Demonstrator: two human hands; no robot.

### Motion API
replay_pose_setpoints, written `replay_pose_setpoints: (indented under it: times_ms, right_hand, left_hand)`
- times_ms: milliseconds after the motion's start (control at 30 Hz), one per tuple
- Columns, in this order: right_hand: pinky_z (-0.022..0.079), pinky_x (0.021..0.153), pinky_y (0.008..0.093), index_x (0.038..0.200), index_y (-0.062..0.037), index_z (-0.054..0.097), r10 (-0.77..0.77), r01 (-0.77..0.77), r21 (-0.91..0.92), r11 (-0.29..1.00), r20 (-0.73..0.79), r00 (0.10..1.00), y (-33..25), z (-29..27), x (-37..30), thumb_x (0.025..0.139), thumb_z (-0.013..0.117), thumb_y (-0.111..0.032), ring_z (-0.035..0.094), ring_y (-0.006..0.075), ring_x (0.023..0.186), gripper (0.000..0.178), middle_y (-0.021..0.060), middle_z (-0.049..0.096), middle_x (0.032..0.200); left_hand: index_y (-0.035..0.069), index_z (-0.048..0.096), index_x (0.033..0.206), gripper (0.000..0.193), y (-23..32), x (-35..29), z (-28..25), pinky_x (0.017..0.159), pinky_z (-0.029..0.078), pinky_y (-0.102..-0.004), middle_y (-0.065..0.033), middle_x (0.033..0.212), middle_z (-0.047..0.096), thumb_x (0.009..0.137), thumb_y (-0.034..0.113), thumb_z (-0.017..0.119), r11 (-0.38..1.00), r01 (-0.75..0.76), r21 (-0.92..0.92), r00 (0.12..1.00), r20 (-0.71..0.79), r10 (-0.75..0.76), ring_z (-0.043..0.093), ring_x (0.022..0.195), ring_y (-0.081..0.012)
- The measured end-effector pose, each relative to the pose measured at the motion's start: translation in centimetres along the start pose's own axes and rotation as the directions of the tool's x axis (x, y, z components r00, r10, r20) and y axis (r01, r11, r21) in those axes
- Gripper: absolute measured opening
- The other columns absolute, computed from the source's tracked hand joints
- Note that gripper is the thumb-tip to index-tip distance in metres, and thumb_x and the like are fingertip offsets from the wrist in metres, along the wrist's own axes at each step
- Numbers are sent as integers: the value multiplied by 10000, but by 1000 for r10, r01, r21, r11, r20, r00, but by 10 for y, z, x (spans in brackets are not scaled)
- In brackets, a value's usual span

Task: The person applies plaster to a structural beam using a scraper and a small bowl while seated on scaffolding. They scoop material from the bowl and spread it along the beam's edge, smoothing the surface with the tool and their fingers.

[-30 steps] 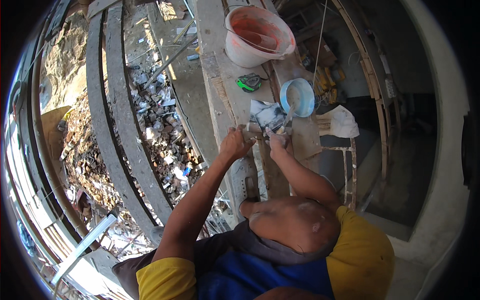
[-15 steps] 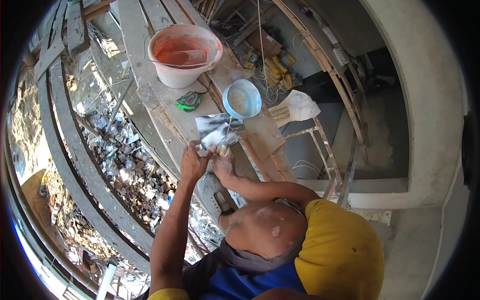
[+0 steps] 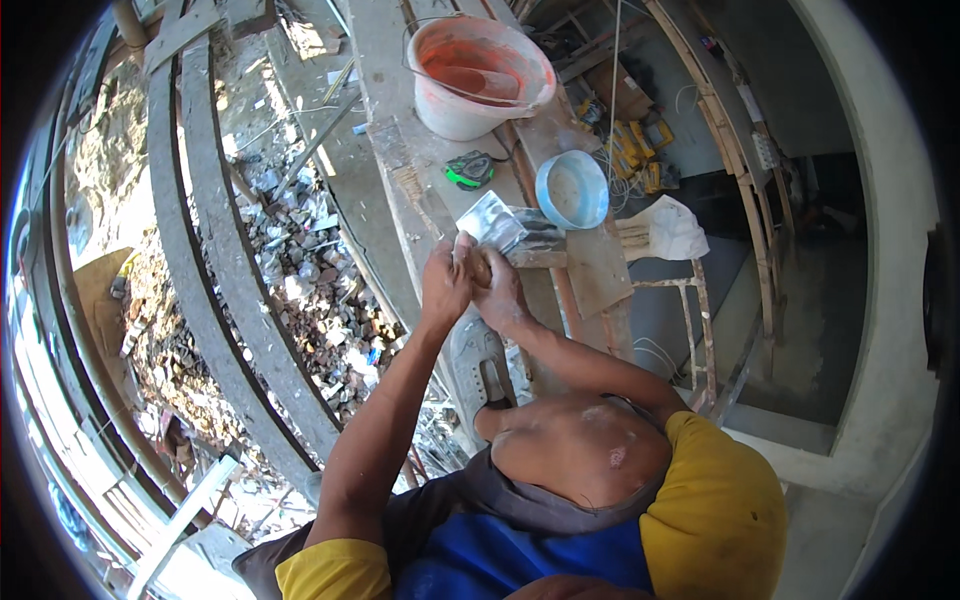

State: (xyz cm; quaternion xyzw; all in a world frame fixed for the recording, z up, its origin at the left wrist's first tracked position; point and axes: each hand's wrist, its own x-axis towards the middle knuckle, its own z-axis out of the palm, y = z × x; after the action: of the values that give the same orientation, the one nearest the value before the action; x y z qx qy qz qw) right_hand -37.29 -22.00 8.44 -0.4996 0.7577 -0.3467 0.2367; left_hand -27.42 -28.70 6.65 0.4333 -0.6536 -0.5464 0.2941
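Observation:
My two hands meet over the plank bench. The left hand (image 3: 448,284) is closed, its fingers at the near edge of a shiny silver flat piece (image 3: 491,221) that tilts up off the bench. My right hand (image 3: 502,292) is closed beside it, wrapped round a tan, handle-like piece (image 3: 481,268) that the fingers mostly cover. Whether the two pieces are joined is hidden. Just right of the silver piece a dark glossy sheet (image 3: 541,232) lies on the bench. Past it stands a light-blue round bowl (image 3: 572,190). A black and green tape measure (image 3: 471,171) lies farther off.
A white bucket (image 3: 455,115) with an orange-red inside stands farther along the plank bench (image 3: 410,150). My shoe (image 3: 475,362) rests near my hands. Rubble (image 3: 300,290) and long planks (image 3: 235,250) lie to the left. A white cloth-like bundle (image 3: 675,230) hangs over a metal frame (image 3: 700,310) at right.
The silver piece now shows lifted and tilted in my hands; before, they worked over the glossy sheet. The thin rod seen earlier no longer shows. The whole view has shifted, moving the scene rightward.

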Motion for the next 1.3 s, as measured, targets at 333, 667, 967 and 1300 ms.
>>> replay_pose_setpoints:
  times_ms: [333,667,967,1300]
  right_hand:
    - [494,813,467,1293,-78,466,-429,438,-248,864,93,899,-5,-46,35,850,584,16,625,423,940,468,232,633,1086]
    - [488,791,498,1246,-1,500,-237,480,-295,826,590,771,-18,-19,8,826,450,46,592,443,943,425,253,589,974]
    - [496,824,520,1171,3,520,3,385,-433,815,668,744,-42,16,0,869,478,-68,593,447,981,312,243,574,1042]
    - [517,794,530,1145,42,518,23,401,-536,742,619,785,-30,14,3,877,468,-77,617,459,931,297,259,585,1065]
  left_hand:
    - [-12,567,1200,523,-35,-11,-37,632,559,-364,-22,750,496,1020,455,413,609,579,-542,813,330,-480,543,608,-138]
    - [11,524,956,348,-36,-38,-39,465,481,-293,-30,642,476,1010,349,462,640,689,-341,724,373,-580,478,488,-138]
    - [45,529,827,272,-104,-53,-21,359,306,-279,-34,593,478,985,240,424,842,457,-286,871,336,-358,449,421,-141]
    - [58,539,771,294,-65,-42,-25,349,277,-294,-36,571,482,977,232,421,647,629,-431,774,426,-468,432,400,-138]
